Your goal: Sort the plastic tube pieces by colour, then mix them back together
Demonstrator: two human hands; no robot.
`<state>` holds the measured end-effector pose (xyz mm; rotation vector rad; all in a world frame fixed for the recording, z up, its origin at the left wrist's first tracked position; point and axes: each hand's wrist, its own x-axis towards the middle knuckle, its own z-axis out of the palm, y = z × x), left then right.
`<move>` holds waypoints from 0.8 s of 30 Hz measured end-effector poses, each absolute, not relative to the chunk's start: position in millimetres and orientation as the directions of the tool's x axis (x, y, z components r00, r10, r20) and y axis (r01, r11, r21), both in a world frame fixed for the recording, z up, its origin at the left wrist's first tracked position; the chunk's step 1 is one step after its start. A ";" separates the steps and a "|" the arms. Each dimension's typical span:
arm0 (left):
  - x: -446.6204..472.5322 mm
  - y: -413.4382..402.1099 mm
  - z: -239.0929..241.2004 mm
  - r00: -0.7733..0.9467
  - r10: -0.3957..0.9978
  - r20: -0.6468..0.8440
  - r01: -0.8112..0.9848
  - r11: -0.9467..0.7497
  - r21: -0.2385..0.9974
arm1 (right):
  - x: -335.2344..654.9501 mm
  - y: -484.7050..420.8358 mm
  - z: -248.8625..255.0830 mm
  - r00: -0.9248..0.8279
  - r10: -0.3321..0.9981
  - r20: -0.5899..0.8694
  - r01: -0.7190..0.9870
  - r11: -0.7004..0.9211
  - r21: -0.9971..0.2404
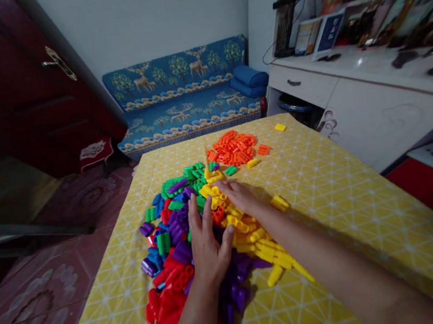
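Spread over the middle of the table is a heap of small plastic tube-shaped building blocks. My left hand (210, 244) lies over the purple blocks (179, 224) with its fingers apart and nothing visible in them. Further forward, my right hand (238, 193) reaches in from the right with its fingers stretched against the yellow blocks (248, 226); its fingertips are partly hidden. Green blocks (192, 175) sit at the far side of the heap, and red blocks (167, 310) at its near left. Blue blocks (155, 259) mix in along the left. Orange blocks (234, 146) form their own pile farther back.
A yellow patterned cloth (344, 204) covers the table. Single yellow blocks lie apart, one near the far right corner (279, 127). Behind stands a blue sofa (185, 97); a white cabinet (391, 109) is at the right and a dark red door (29, 85) at the left.
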<state>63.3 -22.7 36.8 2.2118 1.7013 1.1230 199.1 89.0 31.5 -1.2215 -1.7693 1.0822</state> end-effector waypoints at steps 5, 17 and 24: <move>54.5 -25.5 39.6 0.056 0.750 0.659 0.765 -0.457 0.454 | 154.7 55.1 68.7 -0.449 0.890 0.081 0.067 0.125 -0.990; 54.9 -30.1 40.9 0.026 0.746 0.665 0.722 -0.474 0.504 | 349.1 -73.1 -1.0 -0.349 0.919 0.181 0.847 0.392 -0.358; 54.9 -29.4 40.1 0.070 0.748 0.660 0.709 -0.503 0.494 | 280.5 -11.8 -10.0 -0.278 0.915 0.291 0.763 0.394 -0.512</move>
